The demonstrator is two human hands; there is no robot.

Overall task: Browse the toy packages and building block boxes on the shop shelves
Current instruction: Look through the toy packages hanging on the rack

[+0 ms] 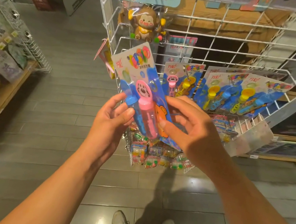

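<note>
Big white wire display rack fills the upper right of the frame, and that's the first hazard: its hooks and grid sit just behind the raised package, so a careless swing could snag the card or knock the hanging row. That row of bubble wand packages dangles right of centre, fanned and overlapping; bump one and several may slide off. Centre frame, the bubble wand blister pack is tilted, held off the rack. Left hand grips its left edge, thumb pressing the clear blister. Right hand pinches the right edge, fingers curled behind. Squeeze too hard and I'd say the blister dents. Above, the monkey toy hangs close to the card's top corner.
</note>
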